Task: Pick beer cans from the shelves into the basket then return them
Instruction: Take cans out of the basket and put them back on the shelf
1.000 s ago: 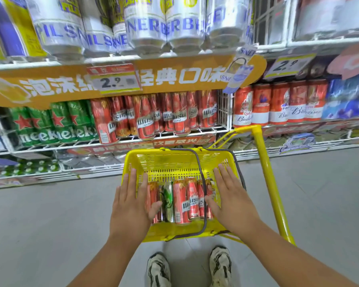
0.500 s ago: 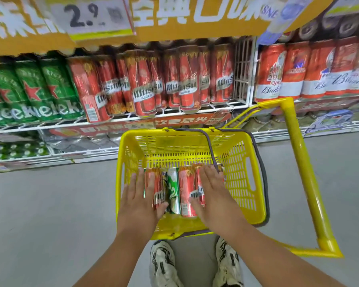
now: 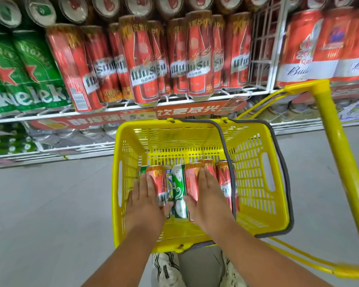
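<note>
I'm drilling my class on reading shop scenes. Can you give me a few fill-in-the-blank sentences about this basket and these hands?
1. The beer cans lie on the bottom of a ____ plastic basket.
2. Between the left hand and the right hand lies a ____ and white can.
3. The right hand rests on a ____ can.
4. The shelf cans left of the red ones are ____.

Missing words: yellow; green; red; green

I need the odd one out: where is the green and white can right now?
The green and white can lies in the yellow basket, between red cans, in the gap between the two hands.
</note>
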`<state>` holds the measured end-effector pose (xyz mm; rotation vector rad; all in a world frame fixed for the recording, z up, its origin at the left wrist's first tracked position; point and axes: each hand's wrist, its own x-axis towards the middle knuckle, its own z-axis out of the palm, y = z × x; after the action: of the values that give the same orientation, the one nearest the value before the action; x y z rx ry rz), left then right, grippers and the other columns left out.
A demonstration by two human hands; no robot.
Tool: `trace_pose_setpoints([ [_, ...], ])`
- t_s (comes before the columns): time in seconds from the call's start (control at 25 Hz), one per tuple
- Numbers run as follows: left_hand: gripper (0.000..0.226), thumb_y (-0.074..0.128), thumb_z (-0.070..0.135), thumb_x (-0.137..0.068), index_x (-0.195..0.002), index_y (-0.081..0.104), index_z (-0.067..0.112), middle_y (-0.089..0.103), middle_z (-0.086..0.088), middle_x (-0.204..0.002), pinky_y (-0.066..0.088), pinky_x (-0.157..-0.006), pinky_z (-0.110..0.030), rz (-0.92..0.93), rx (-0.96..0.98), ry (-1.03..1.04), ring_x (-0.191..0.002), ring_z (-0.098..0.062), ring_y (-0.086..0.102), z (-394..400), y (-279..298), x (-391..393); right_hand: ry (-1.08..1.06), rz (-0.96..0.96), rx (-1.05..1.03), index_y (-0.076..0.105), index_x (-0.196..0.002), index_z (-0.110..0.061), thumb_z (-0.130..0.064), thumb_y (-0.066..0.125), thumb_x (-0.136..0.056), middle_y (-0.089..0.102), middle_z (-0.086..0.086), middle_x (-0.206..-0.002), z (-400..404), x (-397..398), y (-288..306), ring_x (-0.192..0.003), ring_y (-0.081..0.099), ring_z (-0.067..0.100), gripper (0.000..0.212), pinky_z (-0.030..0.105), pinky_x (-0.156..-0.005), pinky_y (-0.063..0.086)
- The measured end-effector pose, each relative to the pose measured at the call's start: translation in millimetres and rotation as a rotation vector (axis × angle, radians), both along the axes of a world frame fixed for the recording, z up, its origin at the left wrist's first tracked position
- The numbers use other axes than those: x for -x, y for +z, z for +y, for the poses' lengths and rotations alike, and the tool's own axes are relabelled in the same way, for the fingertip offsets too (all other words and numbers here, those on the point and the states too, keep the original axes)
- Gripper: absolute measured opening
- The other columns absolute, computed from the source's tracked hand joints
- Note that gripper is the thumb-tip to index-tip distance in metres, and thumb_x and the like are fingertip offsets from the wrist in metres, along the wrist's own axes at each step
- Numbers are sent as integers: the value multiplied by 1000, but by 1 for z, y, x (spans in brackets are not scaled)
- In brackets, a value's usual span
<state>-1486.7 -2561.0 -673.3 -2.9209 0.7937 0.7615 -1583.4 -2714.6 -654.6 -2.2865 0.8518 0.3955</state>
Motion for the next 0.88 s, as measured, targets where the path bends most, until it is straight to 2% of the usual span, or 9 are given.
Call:
trace_pose_setpoints([
  [0.08, 101, 36, 70, -95, -160, -12, 9, 4, -12, -169, 21, -123, -37, 130, 4, 119, -155, -30, 9, -6, -4, 0, -65, 27, 2, -6, -160, -7, -51, 52, -99, 7, 13, -168, 3, -2, -7, -155, 8, 27, 95, 33, -123, 17],
  [0.16, 105, 50, 65, -93, -160, -8, 7, 26, -16, -161, 38, -113, -39, 181, 72, 259, -146, -32, 30, -11, -9, 1, -149, 27, 20, -3, -161, -8, -51, 58, -97, 22, 16, -160, 6, -5, -13, -148, 27, 31, 98, 36, -117, 33],
  [0.24, 102, 63, 58, -90, -158, 13, 1, 38, -20, -150, 48, -101, -40, 203, 126, 408, -132, -34, 48, -17, -18, 1, -234, 34, 43, 5, -161, -8, -52, 65, -92, 32, 15, -150, 8, -10, -21, -139, 39, 31, 100, 38, -109, 44],
  [0.28, 90, 69, 55, -86, -147, 34, -1, 44, -22, -141, 51, -95, -41, 201, 149, 473, -120, -35, 56, -19, -24, 0, -278, 54, 49, 12, -160, -8, -53, 68, -89, 36, 15, -147, 8, -12, -25, -136, 41, 31, 101, 39, -106, 46],
  [0.32, 71, 75, 52, -83, -126, 50, 1, 51, -21, -128, 53, -86, -41, 187, 186, 527, -104, -34, 61, -21, -29, -1, -318, 79, 48, 20, -156, -7, -54, 72, -86, 39, 15, -143, 8, -15, -28, -134, 43, 32, 99, 38, -103, 48],
  [0.36, 58, 79, 50, -80, -105, 55, 4, 54, -18, -115, 53, -76, -39, 178, 218, 585, -88, -29, 60, -23, -32, -4, -351, 101, 49, 30, -149, -5, -55, 75, -83, 43, 15, -138, 8, -18, -29, -130, 46, 32, 95, 38, -100, 49],
  [0.44, 51, 85, 46, -75, -86, 55, 7, 56, -14, -100, 50, -66, -36, 194, 266, 663, -69, -19, 53, -23, -36, -7, -391, 133, 51, 44, -131, -4, -55, 80, -77, 48, 13, -128, 6, -24, -32, -122, 50, 31, 83, 38, -93, 51],
  [0.64, 46, 83, 43, -79, -86, 57, 6, 50, -10, -96, 39, -64, -32, 207, 327, 710, -64, -14, 47, -22, -28, -5, -418, 124, 33, 51, -116, -6, -48, 83, -75, 51, 10, -119, 0, -26, -27, -111, 55, 28, 67, 34, -85, 51],
  [0.88, 38, 82, 46, -78, -96, 64, 19, 54, -4, -99, 56, -69, -37, 173, 501, 706, -72, -17, 60, -22, 5, -8, -453, -9, -27, 53, -102, -10, -41, 86, -74, 49, 6, -109, -7, -22, -4, -98, 56, 28, 53, 30, -70, 42],
])
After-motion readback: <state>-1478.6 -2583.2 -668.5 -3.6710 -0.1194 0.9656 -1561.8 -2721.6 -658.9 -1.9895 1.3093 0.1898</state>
